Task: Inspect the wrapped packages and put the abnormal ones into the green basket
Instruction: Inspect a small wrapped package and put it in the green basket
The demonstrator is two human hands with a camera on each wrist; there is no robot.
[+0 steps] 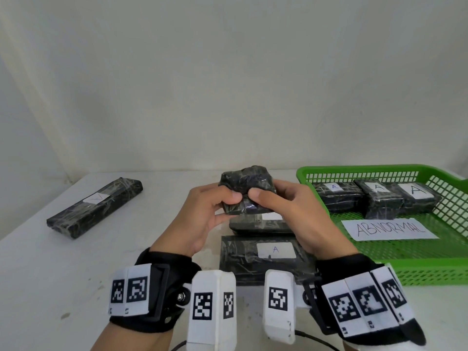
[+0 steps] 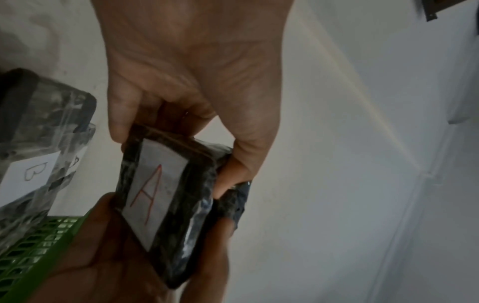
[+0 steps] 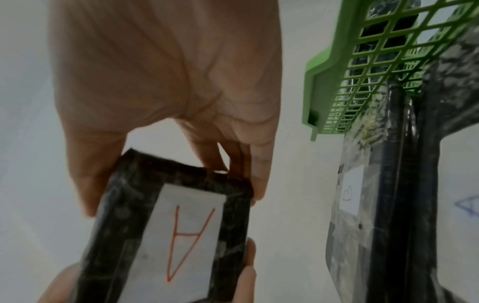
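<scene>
A small black wrapped package (image 1: 247, 192) is held up in mid-frame of the head view, above the table (image 1: 50, 274). It is gripped by the left hand (image 1: 205, 216) from the left and by the right hand (image 1: 291, 214) from the right, both with fingers curled round it and thumbs pinched on the near face. On the wrist views a white label with a red A (image 3: 186, 235) is seen on its underside. Below it, two more packages (image 1: 263, 257) are lying on the table. To the right the green basket (image 1: 428, 269) is seen, three A-labelled packages (image 1: 374, 198) inside behind an ABNORMAL sign (image 1: 390, 229). One long package (image 1: 96, 206) is left at middle left.
</scene>
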